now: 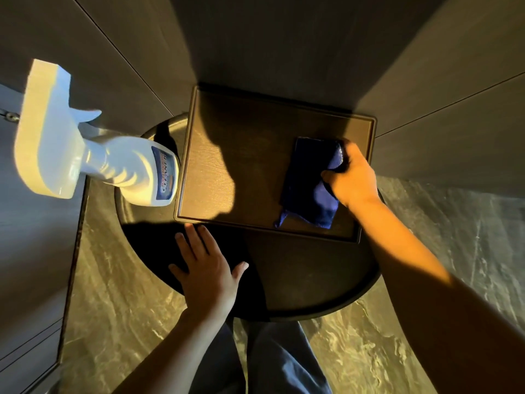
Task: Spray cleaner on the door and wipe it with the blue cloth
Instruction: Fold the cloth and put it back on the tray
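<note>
Door panel (255, 166) on round bench (312, 280): right hand (350, 173) fingers gripping blue cloth (309, 186) on it; left hand (207, 268) open, flat below; spray bottle (113, 163) left.

Left half of door panel (227, 166) bare. Spray bottle (136, 169) standing at its left edge; blue cloth (309, 183) under right hand (352, 177) covering right part.

Round dark table (298, 280): door panel (241, 166) lies flat on it, spray bottle (136, 169) at left edge.
</note>
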